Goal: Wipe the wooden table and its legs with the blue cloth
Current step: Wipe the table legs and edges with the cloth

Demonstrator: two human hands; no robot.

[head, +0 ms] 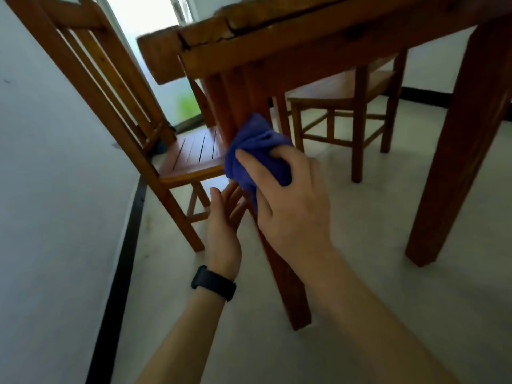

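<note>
I am low down beside the wooden table (318, 42), looking under its apron. The near table leg (288, 286) runs from the apron down to the floor in the middle of the view. My right hand (288, 200) grips the bunched blue cloth (255, 151) and holds it against the upper part of that leg. My left hand (224, 225), with a black band on its wrist, rests with straight fingers on the left side of the same leg, just below the cloth. A second table leg (454, 162) stands at the right.
A wooden chair (116, 106) with a slatted back stands close on the left, its seat almost at the near leg. Another chair (346, 106) sits under the table behind. A white wall with a black skirting strip (116, 286) lies to the left. Pale floor spreads on the right.
</note>
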